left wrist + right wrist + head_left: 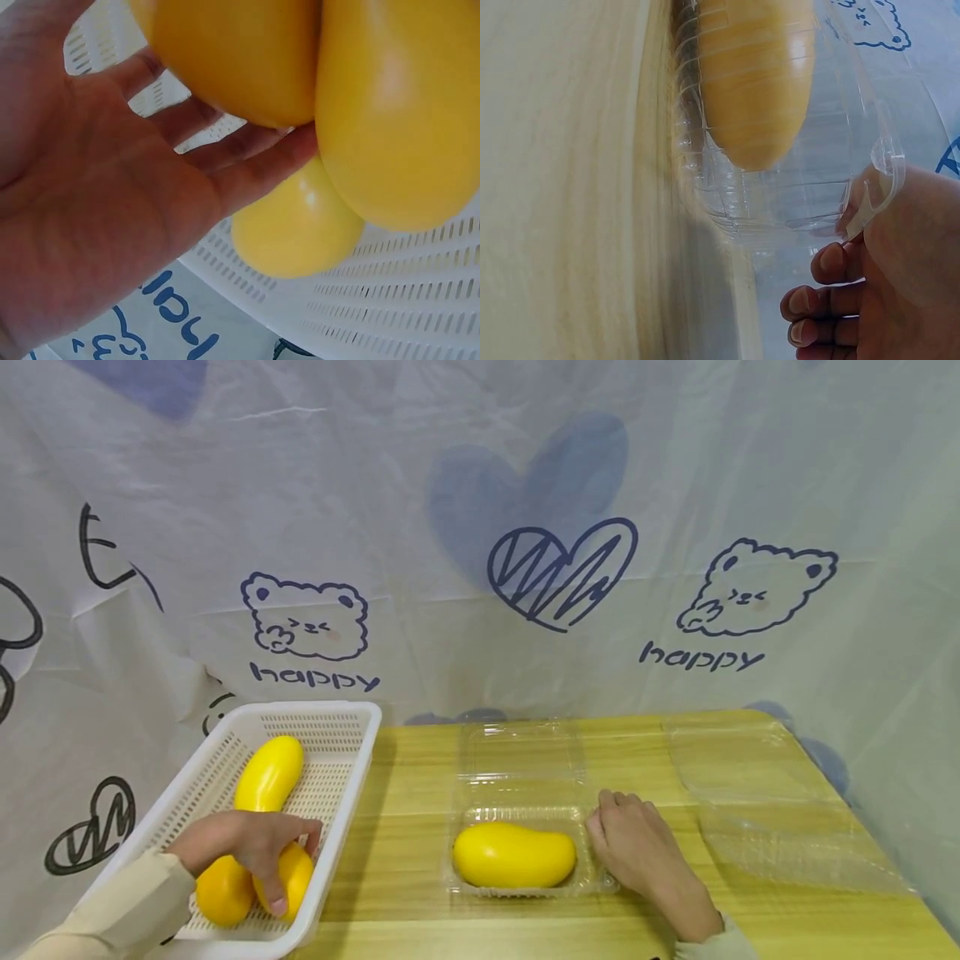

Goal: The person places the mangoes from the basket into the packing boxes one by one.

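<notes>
- L hand, lower left of frame: down in white basket, thumb & fingers clamped round a yellow fruit.
- Same basket, w/ it: an orange-yellow fruit just left of the held one, plus a long yellow fruit higher up, partly behind the hand.
- R hand, lower ctr-right: fingers curled, pinching rim of clear box at its right side.
- Clear box, lower ctr: lid open twd top of frame; plump yellow fruit lying crosswise inside.
- Clear container, far right, also open, on wood-grain bench.
- Backdrop cloth, upper frame: bears, hearts, "happy".
</notes>
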`<move>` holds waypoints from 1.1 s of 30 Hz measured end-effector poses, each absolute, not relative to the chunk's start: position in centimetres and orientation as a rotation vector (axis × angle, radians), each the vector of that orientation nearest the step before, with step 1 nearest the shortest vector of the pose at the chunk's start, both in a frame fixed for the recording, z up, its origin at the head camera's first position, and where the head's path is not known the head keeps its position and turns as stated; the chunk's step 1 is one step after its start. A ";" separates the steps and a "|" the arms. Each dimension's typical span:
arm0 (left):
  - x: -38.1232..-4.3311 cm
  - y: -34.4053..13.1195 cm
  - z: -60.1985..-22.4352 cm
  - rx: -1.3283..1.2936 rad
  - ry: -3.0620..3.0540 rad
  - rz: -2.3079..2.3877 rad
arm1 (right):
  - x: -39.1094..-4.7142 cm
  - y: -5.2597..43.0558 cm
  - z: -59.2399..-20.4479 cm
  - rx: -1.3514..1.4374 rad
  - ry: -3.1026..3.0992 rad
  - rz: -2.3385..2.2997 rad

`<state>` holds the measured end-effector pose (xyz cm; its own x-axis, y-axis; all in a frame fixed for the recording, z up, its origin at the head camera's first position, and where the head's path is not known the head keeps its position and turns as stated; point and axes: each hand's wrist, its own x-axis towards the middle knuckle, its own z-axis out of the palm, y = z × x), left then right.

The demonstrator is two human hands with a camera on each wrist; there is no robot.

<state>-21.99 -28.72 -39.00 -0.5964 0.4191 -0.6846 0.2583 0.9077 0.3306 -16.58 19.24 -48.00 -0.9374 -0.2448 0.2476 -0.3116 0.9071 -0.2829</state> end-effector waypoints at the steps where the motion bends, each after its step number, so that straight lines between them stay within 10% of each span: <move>1: -21.9 -28.7 -39.0 0.476 2.246 0.249 | -16.6 19.2 -48.0 0.423 -2.864 0.472; 33: -20.4 -28.8 -34.6 0.566 2.490 0.284 | -16.5 19.0 -48.2 0.408 -2.848 0.532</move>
<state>-20.36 -28.76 -34.59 -0.7513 0.4527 -0.4803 0.3328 0.8882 0.3167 -16.53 19.01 -48.20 -0.9384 -0.2291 0.2587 -0.3070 0.8963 -0.3200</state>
